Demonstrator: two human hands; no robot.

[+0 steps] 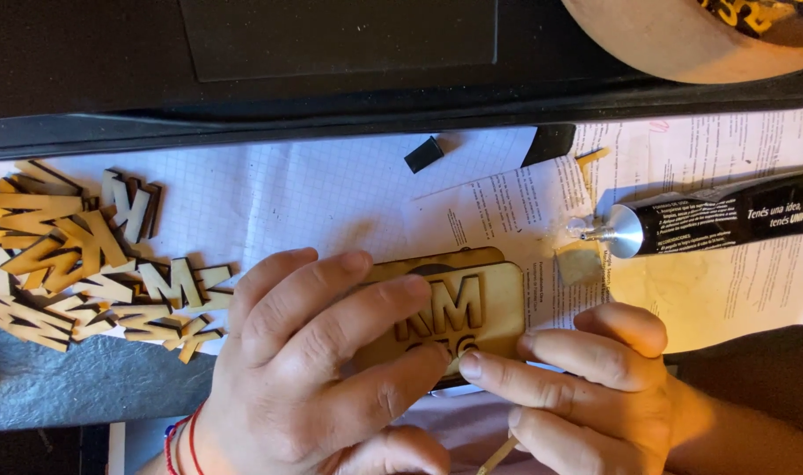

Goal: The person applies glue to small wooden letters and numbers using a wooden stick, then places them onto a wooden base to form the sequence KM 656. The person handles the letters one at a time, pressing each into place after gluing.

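Left hand (322, 369) spread, fingers pressing flat rounded wooden plaque (494, 299) onto surface, steadying it. Right hand (595, 387) fingertip pushes small raised wooden letter (458, 308) down. Black glue tube (718, 220) far right, uncapped, near.

Free room on the squared paper (331, 198) above the wooden plate (494, 295), betw. the heap of wooden letters (76, 264) at far left and the glue tube (718, 220) at right. Small black piece (423, 154) lies near the top of this gap. Dark raised edge (243, 127) closes the upper side, a round wooden rim (674, 44) is at top right. Lower part is taken by left hand (313, 378) and right hand (595, 387)
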